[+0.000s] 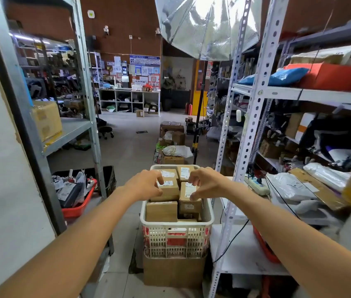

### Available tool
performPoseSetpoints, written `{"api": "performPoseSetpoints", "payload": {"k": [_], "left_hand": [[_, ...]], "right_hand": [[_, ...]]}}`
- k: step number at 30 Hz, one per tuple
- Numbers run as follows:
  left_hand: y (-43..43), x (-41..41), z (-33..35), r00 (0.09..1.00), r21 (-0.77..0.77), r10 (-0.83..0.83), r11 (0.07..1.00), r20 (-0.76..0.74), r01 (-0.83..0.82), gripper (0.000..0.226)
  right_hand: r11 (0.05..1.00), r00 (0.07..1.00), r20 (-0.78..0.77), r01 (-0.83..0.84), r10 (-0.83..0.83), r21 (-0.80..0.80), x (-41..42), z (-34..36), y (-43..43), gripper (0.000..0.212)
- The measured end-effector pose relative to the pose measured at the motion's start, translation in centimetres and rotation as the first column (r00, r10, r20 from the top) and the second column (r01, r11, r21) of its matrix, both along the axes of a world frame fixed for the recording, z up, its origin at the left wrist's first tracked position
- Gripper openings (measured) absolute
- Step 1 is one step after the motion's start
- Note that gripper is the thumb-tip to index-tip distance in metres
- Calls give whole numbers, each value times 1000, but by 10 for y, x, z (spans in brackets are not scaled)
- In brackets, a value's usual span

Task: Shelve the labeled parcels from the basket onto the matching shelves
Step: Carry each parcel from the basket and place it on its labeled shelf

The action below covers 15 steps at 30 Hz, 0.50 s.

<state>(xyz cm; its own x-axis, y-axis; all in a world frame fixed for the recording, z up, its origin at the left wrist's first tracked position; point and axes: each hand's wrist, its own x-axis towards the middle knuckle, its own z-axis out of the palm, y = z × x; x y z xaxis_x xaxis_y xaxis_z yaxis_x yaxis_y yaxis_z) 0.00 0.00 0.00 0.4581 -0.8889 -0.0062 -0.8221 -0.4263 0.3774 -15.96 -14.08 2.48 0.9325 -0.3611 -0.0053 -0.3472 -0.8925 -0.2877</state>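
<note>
Evidently light, stiff cardboard. Left hand [146,184] pinches a small parcel [169,191]; right hand [205,183] pinches the neighbouring parcel [189,203], both mid-basket [210,214]. Taped faces may slip, so grip opposite side walls, label up.

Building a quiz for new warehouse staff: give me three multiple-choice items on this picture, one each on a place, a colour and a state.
1. The white basket stands on: A) bare floor B) a cardboard box C) a shelf.
2. The bin of clutter low on the left is: A) red B) green C) yellow.
3. The left hand and right hand are: A) idle B) each pinching a parcel in the basket C) lifting the basket.
B: the box shows under the basket. A: its walls are red. B: the left hand pinches the left parcel, the right hand the right parcel.
</note>
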Motion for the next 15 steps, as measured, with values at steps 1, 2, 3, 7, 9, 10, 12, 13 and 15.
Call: {"api": "performPoseSetpoints", "payload": {"k": [1,2,3,7,9,10,12,13,15], "left_hand": [[0,5,-2,1000,10,1,1000,-3,-1,32],[0,11,-5,1000,8,9,1000,-3,-8,32],[-1,18,-9,1000,17,8,1000,0,-8,31],[-5,44,-27,1000,34,0,999,-8,0,30],[-7,56,-36,1000,52,-7,999,-11,7,29],[-9,63,-40,1000,57,-8,998,-23,9,29],[-17,78,-47,999,71,-6,997,-37,9,29],[-22,87,-50,999,76,-3,997,-40,6,29],[-34,103,-55,999,84,10,996,-53,-6,29]], "right_hand": [[1000,1000,-10,9,-9,9,5,-2,0,47],[1000,1000,-3,22,-22,13,9,-4,0,46],[999,999,-11,34,-34,19,13,-8,-1,46],[997,995,-54,80,-79,19,30,-27,-7,48],[996,994,-72,85,-83,19,40,-34,-15,49],[996,993,-78,85,-83,26,47,-38,-20,49],[995,992,-90,95,-92,38,62,-47,-34,50],[994,991,-94,103,-98,44,70,-52,-42,50],[993,990,-102,105,-100,46,89,-63,-59,50]]}}
